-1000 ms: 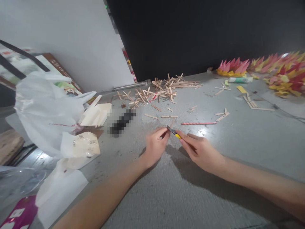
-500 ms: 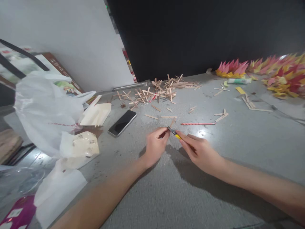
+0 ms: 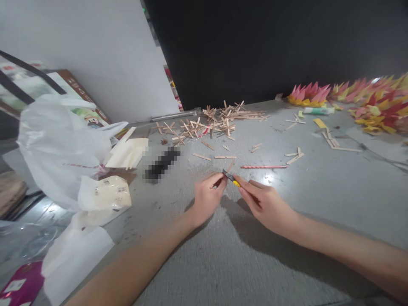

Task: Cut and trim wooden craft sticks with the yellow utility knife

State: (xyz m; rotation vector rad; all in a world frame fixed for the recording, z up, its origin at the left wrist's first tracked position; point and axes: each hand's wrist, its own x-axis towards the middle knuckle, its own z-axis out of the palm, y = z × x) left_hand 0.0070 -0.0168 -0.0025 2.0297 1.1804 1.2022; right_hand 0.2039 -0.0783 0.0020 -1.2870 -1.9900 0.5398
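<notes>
Between the fingertips of my left hand is a thin wooden craft stick, its far end pointing away from me. My right hand is closed on a yellow and black utility knife. The knife's blade lies against the stick close to my left fingertips; how deep it cuts cannot be made out. Just beyond my hands, a single craft stick and a red striped pencil lie on the grey table.
A pile of craft sticks, many crossed, lies at the back. Pink and yellow paper pieces and a glue tube are back right. A plastic bag, paper packaging and a pixelated dark object stand left.
My hands keep almost the same pose, with knife and stick still together. The view has shifted very slightly. The phone at the left now appears pixelated.
</notes>
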